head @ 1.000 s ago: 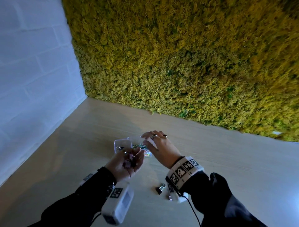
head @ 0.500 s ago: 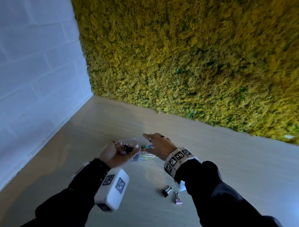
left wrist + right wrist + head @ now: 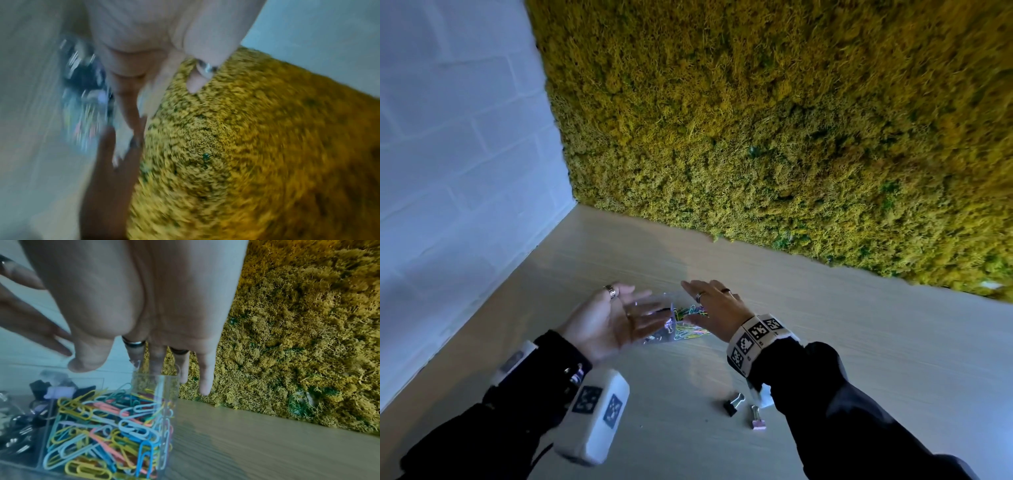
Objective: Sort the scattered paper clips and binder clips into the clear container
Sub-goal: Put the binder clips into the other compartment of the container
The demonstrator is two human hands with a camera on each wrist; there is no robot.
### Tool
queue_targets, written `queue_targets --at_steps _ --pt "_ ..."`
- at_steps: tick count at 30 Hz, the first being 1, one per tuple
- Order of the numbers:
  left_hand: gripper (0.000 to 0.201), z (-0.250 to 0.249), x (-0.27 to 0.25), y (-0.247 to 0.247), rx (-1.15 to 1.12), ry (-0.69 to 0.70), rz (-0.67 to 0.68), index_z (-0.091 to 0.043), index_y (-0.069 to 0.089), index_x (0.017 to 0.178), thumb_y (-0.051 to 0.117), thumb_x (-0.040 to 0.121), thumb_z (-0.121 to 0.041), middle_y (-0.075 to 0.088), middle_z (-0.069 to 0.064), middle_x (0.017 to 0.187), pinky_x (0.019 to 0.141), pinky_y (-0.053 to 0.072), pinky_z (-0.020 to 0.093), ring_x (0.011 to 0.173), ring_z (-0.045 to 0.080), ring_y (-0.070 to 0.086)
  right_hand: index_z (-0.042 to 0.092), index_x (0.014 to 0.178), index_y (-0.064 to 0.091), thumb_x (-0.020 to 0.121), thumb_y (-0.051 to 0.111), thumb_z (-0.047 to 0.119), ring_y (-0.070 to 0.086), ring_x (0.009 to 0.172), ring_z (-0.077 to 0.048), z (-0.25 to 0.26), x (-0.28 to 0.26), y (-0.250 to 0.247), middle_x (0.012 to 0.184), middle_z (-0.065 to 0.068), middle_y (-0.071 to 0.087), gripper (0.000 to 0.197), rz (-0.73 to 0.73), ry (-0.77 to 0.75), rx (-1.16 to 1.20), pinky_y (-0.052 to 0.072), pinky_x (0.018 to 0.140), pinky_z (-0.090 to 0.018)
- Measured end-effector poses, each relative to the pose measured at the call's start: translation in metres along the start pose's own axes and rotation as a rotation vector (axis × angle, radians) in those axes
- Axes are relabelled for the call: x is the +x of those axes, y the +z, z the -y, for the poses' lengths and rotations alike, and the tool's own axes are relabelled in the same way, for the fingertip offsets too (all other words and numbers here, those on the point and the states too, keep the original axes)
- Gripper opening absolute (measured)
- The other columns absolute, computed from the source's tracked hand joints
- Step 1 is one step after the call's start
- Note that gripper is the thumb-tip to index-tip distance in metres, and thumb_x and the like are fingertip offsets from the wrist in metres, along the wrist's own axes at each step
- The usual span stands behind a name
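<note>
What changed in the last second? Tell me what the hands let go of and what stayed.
The left hand, which cupped a handful of binder clips a second ago, has tipped them toward the clear plastic container and now lies open and empty. The right hand has stayed open over the coloured paper clips. The black binder clip and the pink binder clip still lie on the table.

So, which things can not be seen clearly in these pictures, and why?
- Left wrist view: the clear container is smeared by motion blur; its clips cannot be told apart.
- Head view: the left hand covers the container's left part.
- Head view: the right sleeve may hide further clips beside the black binder clip and pink binder clip.
</note>
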State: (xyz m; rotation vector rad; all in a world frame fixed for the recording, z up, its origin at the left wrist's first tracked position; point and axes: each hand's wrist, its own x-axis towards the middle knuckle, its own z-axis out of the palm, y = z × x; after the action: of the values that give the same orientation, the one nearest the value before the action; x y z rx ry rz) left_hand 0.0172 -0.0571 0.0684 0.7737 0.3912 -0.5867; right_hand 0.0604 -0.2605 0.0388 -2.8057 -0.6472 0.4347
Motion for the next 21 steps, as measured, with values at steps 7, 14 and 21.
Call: queue_targets --at_steps 7,14,21 --pt "0.081 0.007 0.026 -0.040 1.509 0.606 -0.151 -0.014 0.045 0.130 0.075 0.058 -0.035 0.045 -0.002 0.129 0.089 0.035 0.021 0.116 0.012 0.044 0.017 0.119 0.057 0.081 0.061 0.036 0.043 0.115 -0.026 0.024 -0.008 0.013 0.122 0.001 0.056 0.042 -0.296 -0.234 -0.149 0.033 0.095 -0.043" --pt "0.073 0.016 0.043 -0.043 1.587 0.566 -0.217 -0.023 0.049 0.130 0.069 0.064 0.000 0.063 0.002 0.117 0.083 0.050 0.028 0.097 0.018 0.061 0.010 0.110 0.061 0.088 0.047 0.014 0.038 0.116 -0.030 0.043 0.008 0.024 0.117 -0.002 0.055 0.026 -0.177 -0.178 -0.389 0.030 0.094 -0.046" --pt "0.078 0.019 0.048 -0.054 1.567 0.607 -0.235 -0.029 0.044 0.133 0.066 0.066 0.005 0.065 0.004 0.113 0.082 0.052 0.027 0.090 0.024 0.064 0.028 0.118 0.057 0.084 0.056 0.021 0.041 0.111 -0.019 0.034 0.000 0.008 0.117 0.008 0.061 0.034 -0.205 -0.157 0.005 0.024 0.092 -0.037"
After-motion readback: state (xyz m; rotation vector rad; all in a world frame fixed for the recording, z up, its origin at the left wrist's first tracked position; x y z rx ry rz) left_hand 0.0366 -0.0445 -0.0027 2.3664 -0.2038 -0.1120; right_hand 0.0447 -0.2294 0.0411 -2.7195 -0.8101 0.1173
